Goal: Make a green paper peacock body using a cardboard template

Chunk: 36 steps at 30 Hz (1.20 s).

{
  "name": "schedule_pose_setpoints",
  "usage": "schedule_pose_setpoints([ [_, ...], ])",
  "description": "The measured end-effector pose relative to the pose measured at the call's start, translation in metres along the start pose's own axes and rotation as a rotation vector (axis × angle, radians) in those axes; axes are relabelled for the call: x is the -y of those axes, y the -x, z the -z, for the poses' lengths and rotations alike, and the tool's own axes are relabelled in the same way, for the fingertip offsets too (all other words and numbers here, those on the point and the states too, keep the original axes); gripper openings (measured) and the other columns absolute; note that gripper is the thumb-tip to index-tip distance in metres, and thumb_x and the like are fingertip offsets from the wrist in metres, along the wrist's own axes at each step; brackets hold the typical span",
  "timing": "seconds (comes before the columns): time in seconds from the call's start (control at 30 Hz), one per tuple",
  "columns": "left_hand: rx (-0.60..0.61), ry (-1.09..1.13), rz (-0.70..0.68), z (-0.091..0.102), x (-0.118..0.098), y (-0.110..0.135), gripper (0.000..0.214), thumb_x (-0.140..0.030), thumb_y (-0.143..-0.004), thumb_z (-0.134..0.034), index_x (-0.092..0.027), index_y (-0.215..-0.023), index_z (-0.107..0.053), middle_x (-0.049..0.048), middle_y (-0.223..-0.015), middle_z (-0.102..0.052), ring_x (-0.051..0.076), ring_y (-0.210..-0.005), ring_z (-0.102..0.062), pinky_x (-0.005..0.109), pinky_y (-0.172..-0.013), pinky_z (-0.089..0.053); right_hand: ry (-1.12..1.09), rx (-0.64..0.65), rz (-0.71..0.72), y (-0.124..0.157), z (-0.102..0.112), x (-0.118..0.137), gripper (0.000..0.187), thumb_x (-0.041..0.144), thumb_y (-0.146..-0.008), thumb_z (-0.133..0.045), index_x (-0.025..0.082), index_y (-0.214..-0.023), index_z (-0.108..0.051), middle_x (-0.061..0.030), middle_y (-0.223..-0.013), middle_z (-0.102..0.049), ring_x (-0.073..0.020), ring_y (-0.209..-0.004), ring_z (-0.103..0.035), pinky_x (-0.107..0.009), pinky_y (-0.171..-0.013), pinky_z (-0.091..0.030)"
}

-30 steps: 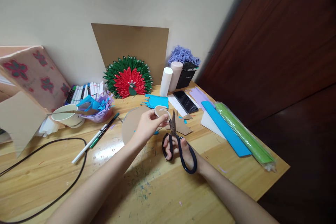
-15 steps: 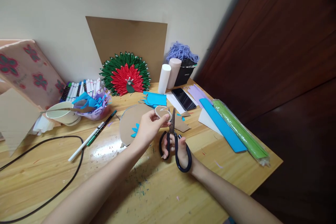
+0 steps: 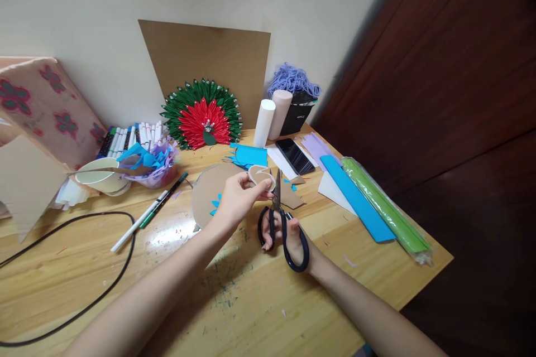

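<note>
My left hand [image 3: 237, 201] pinches a small curved piece of brown cardboard [image 3: 260, 176] above the wooden table [image 3: 251, 301]. My right hand [image 3: 288, 237] grips black-handled scissors [image 3: 281, 223], fingers through the loops, blades pointing up with the tips at the cardboard piece's right edge. A larger round cardboard cut-out [image 3: 207, 192] with blue paper bits lies flat on the table just behind my left hand.
Against the wall stand a brown board [image 3: 209, 61] and a red-green paper fan ornament [image 3: 203, 117]. A phone [image 3: 295, 156], blue strip [image 3: 355, 198], green roll [image 3: 385, 206], two pens [image 3: 148, 212], a bowl of paper scraps [image 3: 153, 164], markers [image 3: 129, 139] and a black cable [image 3: 84, 279] lie around.
The scissor blades have closed further on the cardboard piece. Both hands stay in nearly the same place; the view has shifted slightly.
</note>
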<state>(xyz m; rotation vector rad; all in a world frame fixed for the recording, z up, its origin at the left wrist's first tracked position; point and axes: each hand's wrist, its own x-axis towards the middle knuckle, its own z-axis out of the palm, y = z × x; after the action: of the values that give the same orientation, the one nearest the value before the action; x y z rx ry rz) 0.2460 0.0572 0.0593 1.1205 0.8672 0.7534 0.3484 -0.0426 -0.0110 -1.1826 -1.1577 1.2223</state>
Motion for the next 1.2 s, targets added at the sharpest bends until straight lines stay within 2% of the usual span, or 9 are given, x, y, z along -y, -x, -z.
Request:
schedule_pose_setpoints([
  [0.17, 0.023, 0.018, 0.006, 0.001, -0.001, -0.001, 0.011, -0.019, -0.07, -0.072, -0.011, -0.071, -0.064, 0.0018, -0.066, -0.068, 0.013, -0.059, -0.066, 0.027, -0.066, -0.055, 0.016, -0.029, -0.016, 0.001, 0.001, -0.004, 0.075, 0.089, -0.062, -0.024, 0.019, -0.077, -0.046, 0.0029, -0.051, -0.046, -0.012, -0.044, -0.046, -0.024, -0.046, -0.04],
  [0.43, 0.056, -0.072, 0.084, 0.01, -0.019, 0.0, 0.012, -0.019, -0.067, -0.073, -0.012, -0.065, -0.063, 0.0017, -0.061, -0.066, 0.012, -0.058, -0.064, 0.025, -0.064, -0.053, 0.109, -0.044, -0.033, 0.003, 0.005, -0.004, 0.068, 0.087, -0.063, -0.035, 0.02, -0.072, -0.044, 0.0058, -0.047, -0.041, -0.0101, -0.04, -0.042, -0.022, -0.041, -0.035],
  [0.7, 0.178, -0.148, 0.066, 0.024, -0.025, -0.006, 0.011, -0.02, -0.066, -0.074, -0.012, -0.069, -0.068, 0.004, -0.061, -0.068, 0.012, -0.057, -0.064, 0.023, -0.059, -0.053, 0.172, -0.038, -0.077, 0.004, 0.006, 0.0, 0.066, 0.085, -0.058, -0.045, 0.02, -0.072, -0.044, 0.0071, -0.048, -0.04, -0.0083, -0.038, -0.037, -0.021, -0.037, -0.033],
  [0.83, 0.199, -0.218, 0.064, 0.03, -0.031, -0.007, 0.011, -0.021, -0.065, -0.074, -0.013, -0.064, -0.067, 0.0041, -0.06, -0.067, 0.013, -0.057, -0.064, 0.023, -0.058, -0.053, 0.189, -0.013, -0.088, 0.004, 0.007, -0.002, 0.061, 0.08, -0.064, -0.048, 0.02, -0.071, -0.043, 0.0072, -0.048, -0.041, -0.0078, -0.038, -0.036, -0.02, -0.036, -0.03],
  [1.0, 0.239, -0.262, 0.078, 0.037, -0.038, -0.007, 0.014, -0.023, -0.064, -0.074, -0.014, -0.059, -0.066, 0.0044, -0.057, -0.066, 0.013, -0.055, -0.064, 0.025, -0.058, -0.053, 0.295, -0.017, -0.082, 0.004, 0.009, -0.001, 0.056, 0.076, -0.067, -0.052, 0.021, -0.068, -0.042, 0.0067, -0.05, -0.04, -0.0089, -0.041, -0.037, -0.021, -0.038, -0.03],
  [1.2, 0.292, -0.301, 0.096, 0.047, -0.044, -0.01, 0.014, -0.024, -0.061, -0.076, -0.013, -0.064, -0.068, 0.0042, -0.06, -0.065, 0.013, -0.054, -0.062, 0.025, -0.057, -0.052, 0.485, 0.007, -0.076, 0.003, 0.011, 0.012, 0.052, 0.072, -0.069, -0.055, 0.022, -0.066, -0.038, 0.0051, -0.051, -0.043, -0.0108, -0.043, -0.038, -0.023, -0.042, -0.027],
])
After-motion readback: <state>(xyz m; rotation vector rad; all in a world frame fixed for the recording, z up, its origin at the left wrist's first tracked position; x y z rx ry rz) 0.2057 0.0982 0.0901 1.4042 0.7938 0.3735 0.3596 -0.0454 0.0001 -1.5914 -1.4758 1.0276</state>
